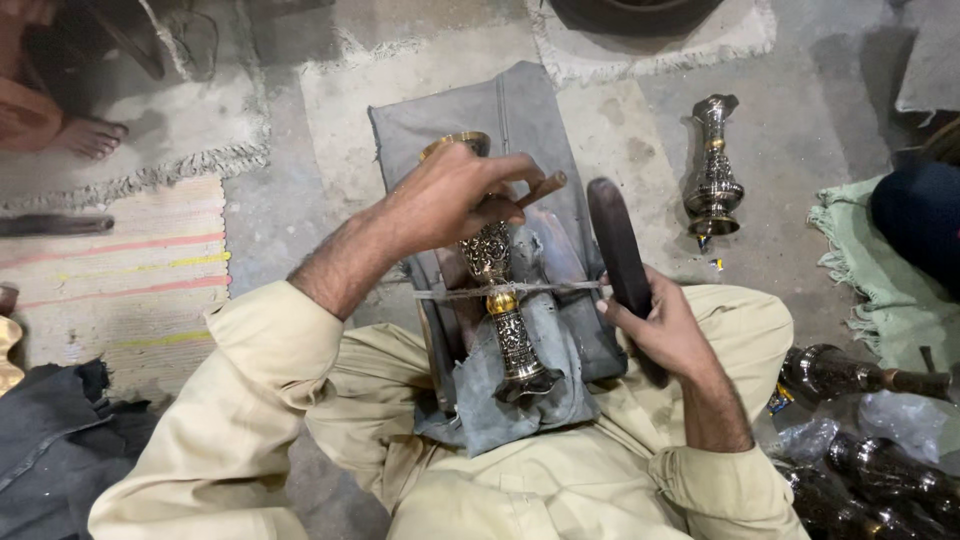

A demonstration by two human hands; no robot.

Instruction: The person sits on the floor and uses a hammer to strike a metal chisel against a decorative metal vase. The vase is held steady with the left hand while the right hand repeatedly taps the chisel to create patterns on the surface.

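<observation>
Head view — where's the vase?
— Engraved brass vase (497, 290) lies at 6 o'clock, tied on a grey pad (530, 130). Left hand (450, 195) grips a chisel (540, 188), right hand (665, 330) a dark mallet (618, 245).
— Handling?
— Likely heavy, rigid, slippery; hold its narrow stem.

Floor workshop: engraved brass vases (714, 170)

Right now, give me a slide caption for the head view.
Left hand holds a chisel on an engraved brass vase; right hand grips a dark mallet.
</observation>
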